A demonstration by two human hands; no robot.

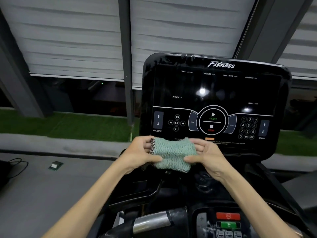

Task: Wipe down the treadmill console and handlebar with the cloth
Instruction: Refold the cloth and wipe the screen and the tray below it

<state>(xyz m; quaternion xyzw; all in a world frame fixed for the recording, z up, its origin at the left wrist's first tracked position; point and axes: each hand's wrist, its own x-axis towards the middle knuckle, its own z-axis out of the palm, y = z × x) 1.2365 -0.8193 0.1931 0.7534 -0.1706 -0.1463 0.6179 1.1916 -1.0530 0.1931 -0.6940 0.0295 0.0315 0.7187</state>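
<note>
Cloth (pixel 172 154), green and nubbly with a dark stitched edge, sits bunched between both hands. It is held in the air just in front of the lower edge of the console (pixel 214 100), not touching it as far as I can tell. The left hand (pixel 142 152) grips its left end, thumb across the front and fingers tucked behind. The right hand (pixel 208 157) grips the other end the same way.

To me this looks like the folding-up before a wipe. Done well, it wants a flat, thick pad with the stitched edge turned inward, so a clean face meets the glossy panel. Then I would pass it to one hand and start at the top of the dark screen. Work down in overlapping strokes, going lightly over the START and STOP keys so nothing gets pressed.

The handlebar (pixel 151 222), low and close to the person, seems to show pale smears by its silver grip. That part probably needs a firmer rub, with the cloth wrapped round it.
</note>
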